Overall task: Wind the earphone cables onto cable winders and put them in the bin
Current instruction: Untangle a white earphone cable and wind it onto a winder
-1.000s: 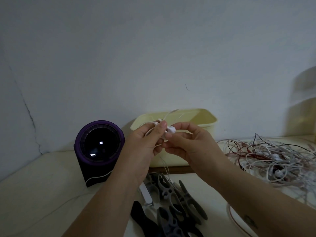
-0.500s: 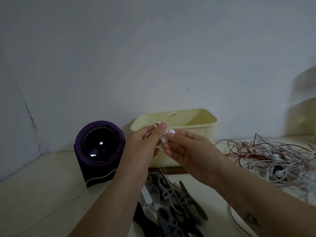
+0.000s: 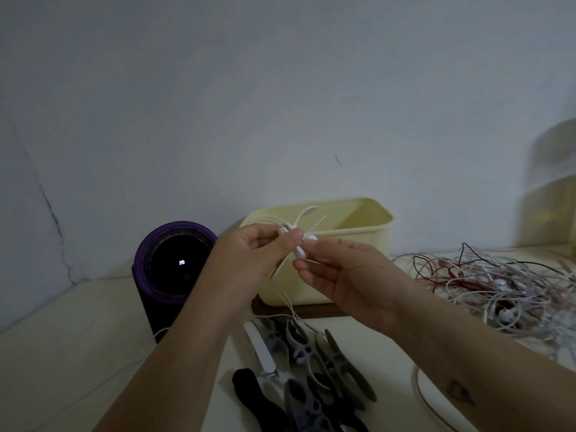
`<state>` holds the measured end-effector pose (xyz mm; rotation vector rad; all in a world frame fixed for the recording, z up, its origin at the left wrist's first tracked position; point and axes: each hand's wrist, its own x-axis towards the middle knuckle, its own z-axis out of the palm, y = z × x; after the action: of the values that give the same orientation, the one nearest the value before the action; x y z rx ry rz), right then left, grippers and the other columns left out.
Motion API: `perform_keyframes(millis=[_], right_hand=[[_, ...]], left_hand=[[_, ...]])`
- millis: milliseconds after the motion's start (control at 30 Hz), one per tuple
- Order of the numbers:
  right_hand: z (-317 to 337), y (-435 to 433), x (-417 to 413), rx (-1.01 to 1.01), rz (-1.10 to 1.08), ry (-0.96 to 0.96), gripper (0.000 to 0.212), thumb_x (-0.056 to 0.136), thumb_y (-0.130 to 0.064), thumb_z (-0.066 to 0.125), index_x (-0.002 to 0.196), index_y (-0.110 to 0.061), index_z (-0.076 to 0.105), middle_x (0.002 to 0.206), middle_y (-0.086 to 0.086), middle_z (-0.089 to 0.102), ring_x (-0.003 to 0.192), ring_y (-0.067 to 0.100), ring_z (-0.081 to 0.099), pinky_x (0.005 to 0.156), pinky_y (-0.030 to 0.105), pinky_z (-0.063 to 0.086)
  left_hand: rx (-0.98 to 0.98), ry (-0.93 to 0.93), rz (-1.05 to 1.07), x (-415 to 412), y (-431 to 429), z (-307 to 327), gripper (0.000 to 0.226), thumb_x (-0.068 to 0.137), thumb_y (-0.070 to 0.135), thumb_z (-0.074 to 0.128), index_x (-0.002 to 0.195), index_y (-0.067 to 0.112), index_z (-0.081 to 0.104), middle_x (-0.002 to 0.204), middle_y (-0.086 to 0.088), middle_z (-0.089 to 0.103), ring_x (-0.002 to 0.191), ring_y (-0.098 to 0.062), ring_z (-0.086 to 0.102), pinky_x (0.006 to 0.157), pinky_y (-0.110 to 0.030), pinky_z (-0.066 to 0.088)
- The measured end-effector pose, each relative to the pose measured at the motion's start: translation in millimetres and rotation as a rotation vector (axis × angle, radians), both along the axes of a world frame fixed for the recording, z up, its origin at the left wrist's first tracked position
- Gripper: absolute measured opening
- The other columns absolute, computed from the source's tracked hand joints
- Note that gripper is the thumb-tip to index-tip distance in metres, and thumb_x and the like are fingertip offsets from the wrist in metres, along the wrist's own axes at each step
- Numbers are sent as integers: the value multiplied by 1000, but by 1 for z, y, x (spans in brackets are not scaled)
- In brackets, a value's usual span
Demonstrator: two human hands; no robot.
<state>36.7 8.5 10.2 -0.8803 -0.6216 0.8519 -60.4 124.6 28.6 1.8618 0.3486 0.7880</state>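
Now: both hands on one white earphone, held up in front of the bin

From my remote seat I see the left hand (image 3: 258, 260) and the right hand (image 3: 349, 275) meeting in mid-air, above the surface (image 3: 62, 338) and just in front of the pale yellow bin (image 3: 358, 254). Between them sits a white earphone (image 3: 300, 251). The left hand pinches it with thumb and forefinger, the other fingers curled behind. The right hand pinches it as well, its thumb tip on a white bud and the forefinger under it, while its remaining fingers lie loosely extended below.

Two thin white strands stick up from the grip, over the bin's near rim. More of the cable hangs down from the hands towards the surface. I cannot tell where its end lies.

The bin stands against the wall (image 3: 280, 88), open at the top, and I can't see what it holds.

Below the hands the cable winders (image 3: 311, 369) lie in a loose heap on the surface, dark grey and black, with one pale one at the left edge of the heap. Well to the right is a tangle of cables (image 3: 498, 285), white, red and black, spread over the surface. Left of the bin stands a purple cylinder (image 3: 176, 263) with a dark round face and a small lit display.
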Motion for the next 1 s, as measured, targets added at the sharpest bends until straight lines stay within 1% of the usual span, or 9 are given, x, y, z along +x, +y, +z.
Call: perform_keyframes(millis=[133,267,333,433,533,633,700,767,1000], right_hand=[[-1,-1,-1,-14,-30,-54,32,64,-15,70,93,-1,66,75,6,69,67,14,67,68,21,57],[1,-3,0,-30,-7,-62,24,72,-12,68,93,-1,66,74,6,68,68,15,67,69,22,57],[3,-3,1,-35,15,-60,15,80,-9,65,93,-2,65,73,6,67,67,15,66,69,22,57],[4,-3,-1,-35,23,-61,8,83,-7,63,90,-3,64,71,5,66,66,15,65,68,22,56],[2,-3,-4,-17,-9,-93,28,74,-10,70,99,-5,60,77,7,70,70,17,67,70,24,58],[-2,0,-7,-36,-217,-335,41,76,-7,74,109,-13,51,83,6,71,75,20,69,74,30,58],[-3,1,-10,-47,-362,-535,34,79,-11,74,103,-21,51,83,5,71,77,22,70,75,32,58],[-4,1,-11,-10,-431,-602,25,82,-13,72,95,-24,54,83,5,71,78,24,70,75,31,58],[-2,-1,-4,24,-264,-377,17,83,-3,68,96,-8,59,73,9,70,69,18,67,74,30,58]], left_hand=[[-56,12,-15,2,1,-2,21,75,39,69,86,21,73,76,8,73,70,-1,65,67,-19,48],[-53,-12,-5,3,0,-4,48,53,53,68,89,21,72,79,7,75,71,0,66,69,-22,46],[-47,-3,-17,3,-1,-3,50,51,55,68,88,22,73,82,6,76,76,-4,69,74,-26,50],[-26,46,-31,2,-1,-4,30,66,53,67,83,30,77,88,4,76,89,-13,70,89,-34,53],[-76,46,-8,4,0,-6,13,81,43,66,82,37,77,91,3,76,97,-18,69,99,-46,50],[-156,2,46,6,-2,-9,13,84,40,65,81,35,77,90,4,76,96,-16,68,100,-47,48],[-204,-27,68,8,-5,-10,14,83,41,66,82,33,78,89,4,76,96,-16,69,100,-46,49],[-246,-53,69,10,-9,-12,17,84,39,66,87,27,77,90,2,76,98,-16,69,99,-45,50],[-264,-75,-3,11,-14,-13,27,77,47,68,87,25,77,94,-2,75,101,-22,68,100,-48,48]])
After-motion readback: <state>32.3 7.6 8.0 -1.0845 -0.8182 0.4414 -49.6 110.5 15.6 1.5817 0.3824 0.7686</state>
